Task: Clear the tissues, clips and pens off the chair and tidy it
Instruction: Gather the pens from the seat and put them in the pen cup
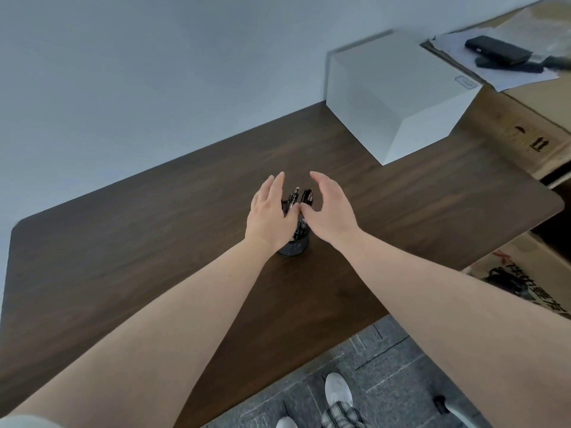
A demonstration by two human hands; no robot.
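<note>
A dark ribbed pen holder (297, 246) stands near the middle of a dark wooden table (154, 230). Several black pens (297, 196) stick up out of it. My left hand (270, 216) is at the holder's left side and my right hand (329, 211) at its right. The fingers of both are spread and slightly curved around the pen tops, and the thumbs meet in front of the pens. Neither hand closes on anything. The chair, tissues and clips are out of view.
A white box (398, 97) sits at the table's far right corner. Cardboard boxes (525, 131) stand to the right, with papers and black devices (497, 50) on top. Grey carpet and my white shoes (338, 393) show below the table's front edge.
</note>
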